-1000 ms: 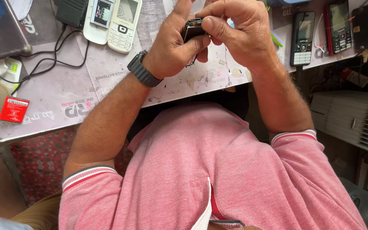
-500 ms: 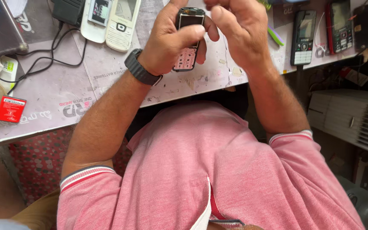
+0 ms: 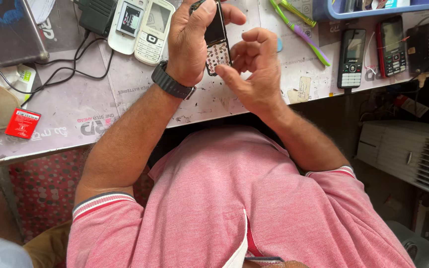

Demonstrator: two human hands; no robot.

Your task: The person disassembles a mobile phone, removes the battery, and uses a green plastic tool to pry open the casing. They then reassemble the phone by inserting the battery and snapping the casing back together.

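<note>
Lower frame: pink polo shirt point(image 3: 234, 198) fills the near field. Upper centre: left hand point(image 3: 187, 42) has its fingers closed around a small keypad phone point(image 3: 215, 42), held upright just above the table point(image 3: 95, 104). Right hand point(image 3: 254, 69) sits just beside it, fingers loosely curled, holding nothing, thumb tip near the keypad. Judgement: the phone is light, stiff, slick plastic; the exposed keypad looks fragile, so grip by the side edges. Against half a second ago, the right hand has come off the phone. Farther: white handsets point(image 3: 142, 27), black phones point(image 3: 352, 57).
</note>
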